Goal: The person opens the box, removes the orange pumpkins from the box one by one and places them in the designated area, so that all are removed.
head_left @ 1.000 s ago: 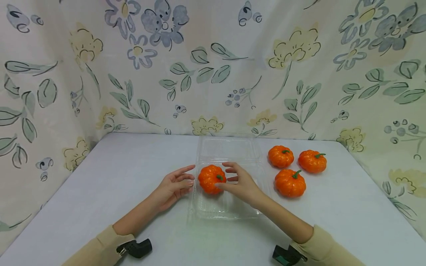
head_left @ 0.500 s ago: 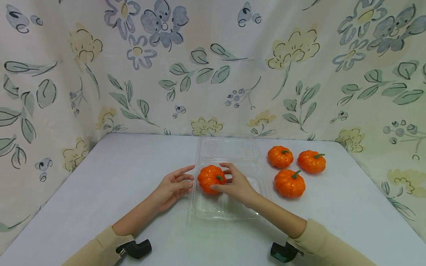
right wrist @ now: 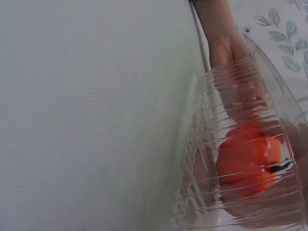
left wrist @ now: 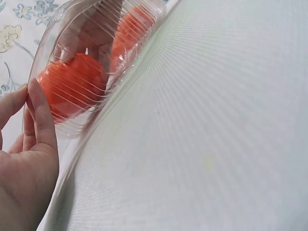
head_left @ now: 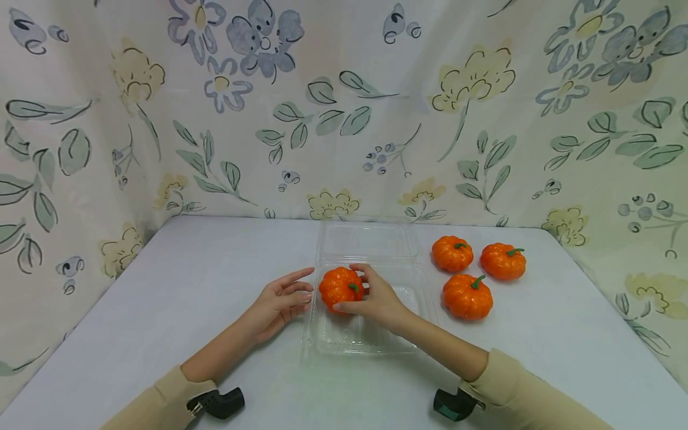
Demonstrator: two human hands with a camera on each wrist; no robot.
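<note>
A small orange pumpkin [head_left: 337, 286] with a green stem sits in the left part of a clear plastic clamshell container [head_left: 344, 342], whose lid [head_left: 368, 240] lies folded back behind it. My right hand [head_left: 378, 301] curves round the pumpkin from the right, thumb at its front and a finger at its back. Loosely bent, my left hand [head_left: 279, 306] rests at the container's left edge. The left wrist view has its fingertips against the clear wall, with the pumpkin [left wrist: 72, 85] behind it. Through the ribbed side, the right wrist view shows the pumpkin [right wrist: 243, 159]; the right fingers are partly hidden.
Three more pumpkins stand right of the container: one at the back [head_left: 452, 254], another farther right [head_left: 503, 263] and one nearer the front [head_left: 466, 297]. The white table [head_left: 215, 257] ends at a flower-patterned curtain [head_left: 344, 173] behind.
My right hand has moved left and closed round the pumpkin in the container; its thumb now lies across the front. The left hand has stayed where it was.
</note>
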